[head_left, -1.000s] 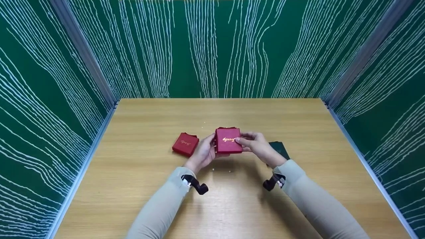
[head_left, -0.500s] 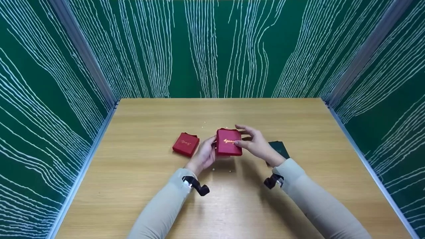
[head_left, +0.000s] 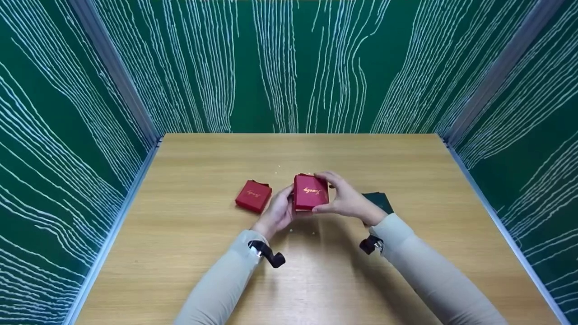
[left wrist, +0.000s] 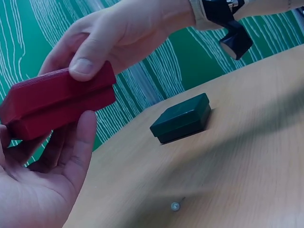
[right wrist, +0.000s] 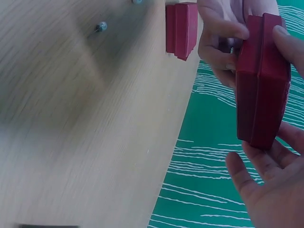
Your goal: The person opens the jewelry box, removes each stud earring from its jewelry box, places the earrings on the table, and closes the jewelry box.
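Observation:
A small red jewelry box (head_left: 310, 192) with gold lettering on its lid is held above the table in both hands. My left hand (head_left: 279, 210) supports it from the left and below, fingertips at the base in the left wrist view. Across the lid, my right hand (head_left: 347, 198) grips with the thumb at the near edge and the fingers at the far edge. Seen from the right wrist, the lid sits on the base with a seam along the side. A small shiny bit (right wrist: 232, 50) shows between the left fingers. The box's underside is partly hidden by the left hand.
A second red jewelry box (head_left: 253, 196) lies left of the left hand. The dark green box (left wrist: 183, 116) stands on the table at the right, partly behind the right wrist. Pearl stud earrings (left wrist: 175, 206) lie below the hands; tiny pale specks (head_left: 278, 166) lie farther back.
My right hand has shifted its hold: the thumb slid from the lid's top to its near edge, and the fingers went to the far edge. The left hand has stayed nearly still.

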A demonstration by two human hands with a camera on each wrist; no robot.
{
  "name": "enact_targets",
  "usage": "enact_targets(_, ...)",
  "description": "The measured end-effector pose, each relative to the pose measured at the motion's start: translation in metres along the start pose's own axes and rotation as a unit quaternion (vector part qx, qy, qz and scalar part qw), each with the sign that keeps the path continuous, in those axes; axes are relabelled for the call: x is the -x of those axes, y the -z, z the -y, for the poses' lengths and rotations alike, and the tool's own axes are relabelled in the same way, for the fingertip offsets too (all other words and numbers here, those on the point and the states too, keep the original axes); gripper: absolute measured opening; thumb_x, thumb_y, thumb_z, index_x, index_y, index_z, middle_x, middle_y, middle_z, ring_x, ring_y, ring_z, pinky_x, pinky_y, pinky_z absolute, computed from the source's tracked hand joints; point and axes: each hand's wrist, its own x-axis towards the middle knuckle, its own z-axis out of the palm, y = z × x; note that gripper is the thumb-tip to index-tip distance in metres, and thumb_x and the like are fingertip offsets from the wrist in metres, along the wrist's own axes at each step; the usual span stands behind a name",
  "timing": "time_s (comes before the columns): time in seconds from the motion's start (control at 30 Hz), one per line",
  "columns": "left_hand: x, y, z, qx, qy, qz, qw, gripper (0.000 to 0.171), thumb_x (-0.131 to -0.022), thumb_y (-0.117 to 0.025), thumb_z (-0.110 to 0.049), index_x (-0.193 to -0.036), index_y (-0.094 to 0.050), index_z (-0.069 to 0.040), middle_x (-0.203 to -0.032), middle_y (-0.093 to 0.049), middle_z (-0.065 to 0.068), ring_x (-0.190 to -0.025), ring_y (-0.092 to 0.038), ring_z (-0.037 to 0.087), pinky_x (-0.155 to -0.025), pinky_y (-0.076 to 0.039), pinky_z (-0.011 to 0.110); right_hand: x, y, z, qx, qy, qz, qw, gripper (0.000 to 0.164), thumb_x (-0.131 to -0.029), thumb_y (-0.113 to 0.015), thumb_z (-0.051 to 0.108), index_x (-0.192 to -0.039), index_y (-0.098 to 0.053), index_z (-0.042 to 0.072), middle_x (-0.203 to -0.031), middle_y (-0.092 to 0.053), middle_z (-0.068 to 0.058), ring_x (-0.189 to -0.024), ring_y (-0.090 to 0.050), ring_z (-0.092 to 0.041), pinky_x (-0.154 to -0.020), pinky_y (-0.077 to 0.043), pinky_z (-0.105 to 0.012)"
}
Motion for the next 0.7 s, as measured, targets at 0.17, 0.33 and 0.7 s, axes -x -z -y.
enact_targets(0.17,0.001,-0.003,0.002,0.014,0.008,0.021,0.9996,0.059,-0.119,-0.025,-0.040,-0.167,-0.039,-0.010,-0.155,-0.058,0.027,-0.123,-0.072,0.032,-0.095,-0.068,0.045,-0.002,-0.003,0.003,0.014,0.031,-0.027,0.999,0.094,-0.079,-0.100,0.030,-0.157,-0.053,0.006,-0.154,-0.058,-0.015,-0.137,-0.056,-0.039,-0.118,-0.051,-0.062)
enact_targets(0.33,0.002,-0.009,0.004,0.061,0.014,0.028,0.9976,0.062,-0.116,-0.021,-0.044,-0.168,-0.036,-0.013,-0.155,-0.055,0.025,-0.126,-0.066,0.033,-0.099,-0.066,0.049,-0.002,-0.006,0.006,0.010,0.044,-0.034,0.998,0.092,-0.079,-0.099,0.030,-0.156,-0.055,0.006,-0.152,-0.061,-0.016,-0.136,-0.058,-0.039,-0.118,-0.051,-0.063)
enact_targets(0.7,0.004,-0.013,0.008,0.102,0.011,0.026,0.9944,0.066,-0.115,-0.018,-0.046,-0.169,-0.032,-0.011,-0.152,-0.054,0.023,-0.125,-0.064,0.031,-0.093,-0.066,0.039,0.001,-0.008,0.012,0.011,0.052,-0.025,0.998,0.094,-0.080,-0.098,0.029,-0.159,-0.052,0.007,-0.158,-0.056,-0.016,-0.147,-0.052,-0.041,-0.125,-0.042,-0.069)
